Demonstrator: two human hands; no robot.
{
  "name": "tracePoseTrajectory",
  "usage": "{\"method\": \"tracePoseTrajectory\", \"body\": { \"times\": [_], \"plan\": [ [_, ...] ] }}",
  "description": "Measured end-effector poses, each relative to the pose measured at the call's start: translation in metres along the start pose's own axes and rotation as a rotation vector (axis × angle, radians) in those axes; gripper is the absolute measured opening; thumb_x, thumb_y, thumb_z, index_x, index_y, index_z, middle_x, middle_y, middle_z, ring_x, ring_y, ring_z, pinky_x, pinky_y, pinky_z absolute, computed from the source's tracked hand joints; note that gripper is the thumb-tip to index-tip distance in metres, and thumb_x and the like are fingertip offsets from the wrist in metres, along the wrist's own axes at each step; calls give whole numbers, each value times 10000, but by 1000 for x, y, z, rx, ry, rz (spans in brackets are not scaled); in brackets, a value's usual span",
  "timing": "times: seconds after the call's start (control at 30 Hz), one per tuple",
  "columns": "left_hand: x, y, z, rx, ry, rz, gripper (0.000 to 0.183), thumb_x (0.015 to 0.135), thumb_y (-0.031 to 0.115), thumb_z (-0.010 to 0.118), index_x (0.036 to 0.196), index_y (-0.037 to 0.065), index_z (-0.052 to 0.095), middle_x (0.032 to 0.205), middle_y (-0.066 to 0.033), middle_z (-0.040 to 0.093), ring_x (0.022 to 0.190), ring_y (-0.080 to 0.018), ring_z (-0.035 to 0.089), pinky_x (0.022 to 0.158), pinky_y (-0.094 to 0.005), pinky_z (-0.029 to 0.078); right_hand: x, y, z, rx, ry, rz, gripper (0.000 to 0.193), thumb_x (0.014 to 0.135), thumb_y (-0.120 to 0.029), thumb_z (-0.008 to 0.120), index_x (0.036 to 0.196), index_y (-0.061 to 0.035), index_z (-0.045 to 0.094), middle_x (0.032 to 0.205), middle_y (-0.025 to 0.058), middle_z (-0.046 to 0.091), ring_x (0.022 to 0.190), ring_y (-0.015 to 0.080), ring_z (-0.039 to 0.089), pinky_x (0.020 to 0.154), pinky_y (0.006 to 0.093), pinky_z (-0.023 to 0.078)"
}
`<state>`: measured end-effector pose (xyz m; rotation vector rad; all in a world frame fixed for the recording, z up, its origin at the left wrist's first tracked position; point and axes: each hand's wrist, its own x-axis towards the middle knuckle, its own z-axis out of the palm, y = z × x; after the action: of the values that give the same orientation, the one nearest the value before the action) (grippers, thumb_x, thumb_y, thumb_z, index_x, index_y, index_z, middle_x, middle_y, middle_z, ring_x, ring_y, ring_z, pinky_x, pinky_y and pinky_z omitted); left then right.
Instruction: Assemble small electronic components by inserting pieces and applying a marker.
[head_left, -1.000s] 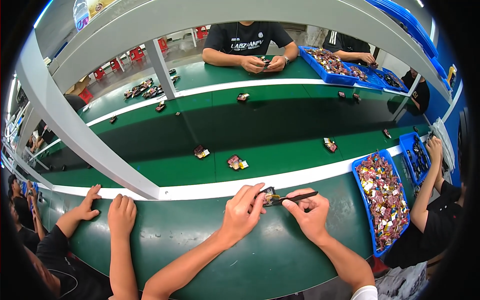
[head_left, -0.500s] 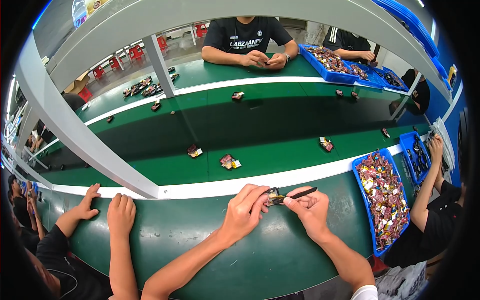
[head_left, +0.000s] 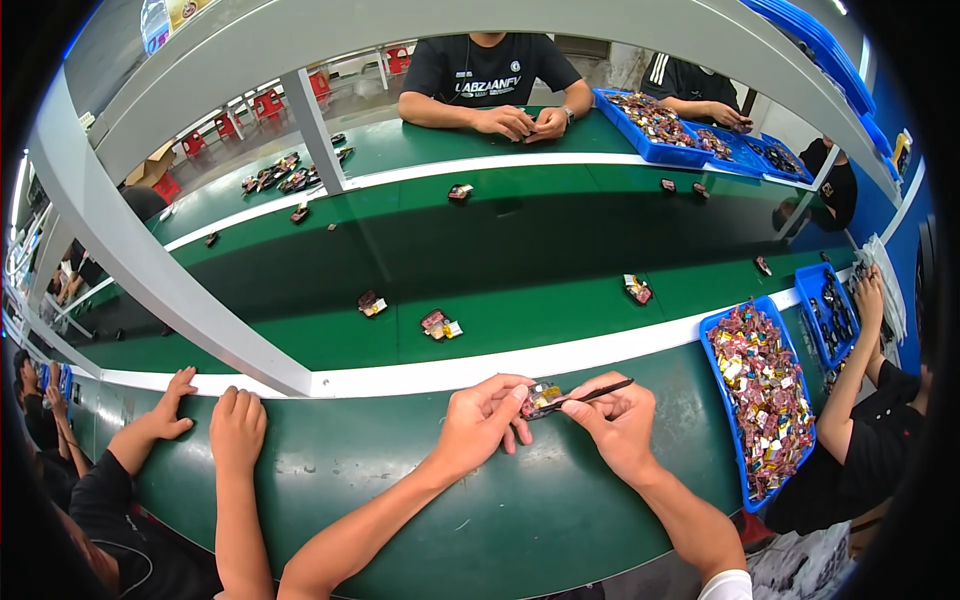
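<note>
My left hand (head_left: 478, 428) pinches a small black-framed electronic part (head_left: 545, 393) by its left side. Yellow, reddish and pale bits show inside its frame. In my right hand (head_left: 622, 425) is a slim black tool that looks like tweezers (head_left: 598, 392), held like a pen. Its tip lies against the lower edge of the part, and its back end points up to the right. Both hands are above the green worktop (head_left: 400, 470). My fingers partly cover the part, so its far side is hidden.
On my right stand a blue tray (head_left: 757, 400) heaped with small reddish parts and a smaller tray (head_left: 828, 315) of black pieces. Beyond a white rail (head_left: 480, 370), a green conveyor belt (head_left: 520, 320) carries scattered parts. Co-worker's hands (head_left: 238, 425) rest at left; a grey post (head_left: 180, 290) rises there.
The part has turned in my fingers, showing more of its inside, and the tool's tip has come lower along its edge. The parts on the belt have shifted left.
</note>
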<state>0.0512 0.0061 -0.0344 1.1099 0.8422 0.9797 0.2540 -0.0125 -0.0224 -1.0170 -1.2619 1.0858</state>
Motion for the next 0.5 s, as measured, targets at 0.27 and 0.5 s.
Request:
{"method": "tracePoseTrajectory", "body": {
  "times": [0.27,0.5],
  "plan": [
    [-1,1,-1,-30,-52,-25,326,1040,134,544,1286,-75,590,978,-150,692,690,-177,708,487,-253,546,-4,3,-1,-152,21,-90,98,825,55,780,893,22,718,790,23,719,502,-29,394,453,180,287],
    [0,-3,-3,-44,-68,-5,324,1045,123,536,1289,-85,582,1023,-183,680,690,-229,717,471,-285,574,-3,-1,1,-269,34,-179,66,792,30,807,811,8,747,809,38,750,473,-6,410,437,200,292]
  ]
}}
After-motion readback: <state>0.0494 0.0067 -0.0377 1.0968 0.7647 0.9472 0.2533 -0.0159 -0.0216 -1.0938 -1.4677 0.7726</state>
